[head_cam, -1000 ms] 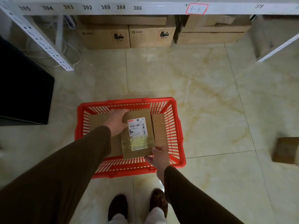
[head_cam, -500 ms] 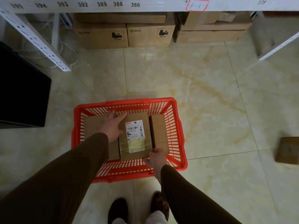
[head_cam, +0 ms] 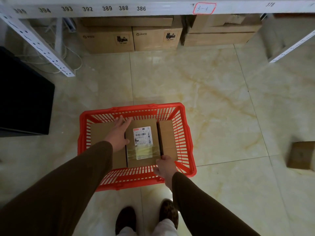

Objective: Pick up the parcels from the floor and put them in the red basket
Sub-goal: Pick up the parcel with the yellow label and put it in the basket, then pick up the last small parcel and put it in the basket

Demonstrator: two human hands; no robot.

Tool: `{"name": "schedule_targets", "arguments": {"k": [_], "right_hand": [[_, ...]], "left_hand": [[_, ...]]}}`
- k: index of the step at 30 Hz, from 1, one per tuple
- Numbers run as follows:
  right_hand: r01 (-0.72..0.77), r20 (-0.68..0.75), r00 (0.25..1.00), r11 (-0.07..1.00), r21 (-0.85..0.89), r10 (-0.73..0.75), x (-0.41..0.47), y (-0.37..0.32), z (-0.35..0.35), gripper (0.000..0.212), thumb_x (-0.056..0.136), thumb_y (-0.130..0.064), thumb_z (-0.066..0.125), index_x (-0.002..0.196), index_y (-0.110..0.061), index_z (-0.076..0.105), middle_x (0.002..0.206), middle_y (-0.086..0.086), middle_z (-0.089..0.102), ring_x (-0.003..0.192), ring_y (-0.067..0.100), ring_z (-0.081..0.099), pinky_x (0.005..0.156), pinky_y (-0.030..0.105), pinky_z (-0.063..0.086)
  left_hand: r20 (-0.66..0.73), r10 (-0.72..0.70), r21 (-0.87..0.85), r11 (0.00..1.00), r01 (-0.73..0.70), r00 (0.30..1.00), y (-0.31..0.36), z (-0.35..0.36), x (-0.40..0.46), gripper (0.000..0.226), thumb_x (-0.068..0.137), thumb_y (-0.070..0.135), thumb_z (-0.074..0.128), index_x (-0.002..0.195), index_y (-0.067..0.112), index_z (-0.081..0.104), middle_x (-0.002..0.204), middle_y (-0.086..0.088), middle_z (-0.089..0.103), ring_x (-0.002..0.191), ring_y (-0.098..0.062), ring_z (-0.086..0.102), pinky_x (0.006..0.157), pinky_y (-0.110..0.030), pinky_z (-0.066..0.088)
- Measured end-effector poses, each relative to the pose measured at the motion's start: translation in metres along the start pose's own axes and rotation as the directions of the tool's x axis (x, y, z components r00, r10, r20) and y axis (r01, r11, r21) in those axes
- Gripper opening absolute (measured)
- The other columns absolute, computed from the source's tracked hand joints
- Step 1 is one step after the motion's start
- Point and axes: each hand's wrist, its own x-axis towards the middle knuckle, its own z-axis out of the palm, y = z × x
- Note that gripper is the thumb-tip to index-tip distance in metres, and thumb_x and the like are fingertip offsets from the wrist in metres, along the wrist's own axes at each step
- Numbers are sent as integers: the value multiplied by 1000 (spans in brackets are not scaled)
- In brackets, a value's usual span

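The red basket stands on the tiled floor in front of my feet. Three brown parcels lie flat in it, side by side. The middle one, the labelled parcel, carries a white shipping label and clear tape. A plain parcel lies to its left and a narrow parcel to its right. My left hand rests with spread fingers against the labelled parcel's left edge. My right hand pinches its near right corner. Another brown parcel lies on the floor at the right edge.
A black box stands on the floor to the left. A white shelf upright slants down at the far left, and large cardboard cartons sit under the numbered shelf ahead. My shoes are just behind the basket.
The labelled parcel went from tilted above the basket to lying flat between the other two. My left hand has opened and slid to its left side.
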Motion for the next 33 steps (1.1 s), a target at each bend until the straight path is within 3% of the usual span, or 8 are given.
{"name": "schedule_targets", "arguments": {"k": [2, 4, 9, 13, 17, 20, 25, 33], "right_hand": [[7, -9, 1000, 998, -61, -7, -14, -7, -9, 46, 102, -14, 55, 146, -10, 44, 112, 13, 70, 83, 20, 70, 56, 24, 56], [17, -34, 999, 999, -45, -19, -30, -19, -22, 48, 103, -20, 56, 149, -18, 42, 100, 6, 72, 80, 19, 76, 61, 26, 62], [120, -79, 990, 993, 11, -118, -79, -50, -60, 45, 101, -22, 56, 145, -22, 44, 105, 4, 69, 81, 26, 77, 61, 35, 64], [244, -146, 958, 969, -30, -246, -118, -72, -102, 42, 97, -34, 58, 137, -21, 51, 116, 4, 71, 93, 28, 74, 82, 48, 64], [332, -255, 908, 942, -43, -331, -153, -79, -156, 35, 98, -31, 59, 131, -21, 55, 116, -4, 66, 86, 12, 65, 70, 28, 53], [355, -300, 888, 934, -35, -349, -164, -71, -205, 36, 98, -25, 60, 133, -17, 57, 137, 4, 58, 109, 22, 60, 91, 35, 50], [365, -307, 888, 931, 19, -342, -174, -39, -299, 35, 100, -22, 57, 134, -16, 56, 141, 4, 56, 113, 22, 57, 96, 36, 48], [334, -378, 876, 942, 30, -298, -172, 5, -453, 34, 100, -22, 56, 134, -16, 58, 140, 3, 59, 122, 23, 58, 105, 39, 48]], "left_hand": [[-3, 11, -24, 1000, -11, 1000, 6, -2, -14, 103, 93, 10, 70, 163, 38, 0, 170, 3, -15, 156, -17, -15, 125, -45, 9], [-5, 20, -35, 999, -20, 1000, 17, -6, -31, 101, 93, 13, 71, 163, 36, 2, 171, 4, -14, 156, -17, -13, 125, -44, 9], [-34, 64, -125, 990, -67, 997, 67, -25, -79, 92, 93, 14, 71, 164, 28, 14, 172, 4, 5, 157, -18, 5, 124, -40, 9], [-29, 124, -217, 968, -128, 992, 124, -38, -113, 79, 96, 20, 69, 161, 26, 24, 168, 2, 25, 154, -20, 25, 123, -41, 22], [-21, 139, -230, 963, -140, 990, 182, -36, -133, 73, 97, 20, 69, 159, 22, 31, 165, 0, 33, 151, -22, 32, 121, -40, 29], [-31, 159, -141, 977, -162, 987, 223, -21, -140, 66, 97, 25, 68, 155, 21, 39, 161, -2, 41, 148, -23, 37, 119, -40, 33], [-11, 161, -101, 982, -162, 987, 301, 32, -145, 62, 94, 25, 70, 150, 20, 46, 150, -7, 53, 137, -25, 50, 108, -32, 38], [61, 209, -138, 970, -199, 976, 438, 128, -152, 61, 96, 28, 68, 152, 26, 42, 149, -9, 55, 131, -35, 56, 105, -42, 46]]}}
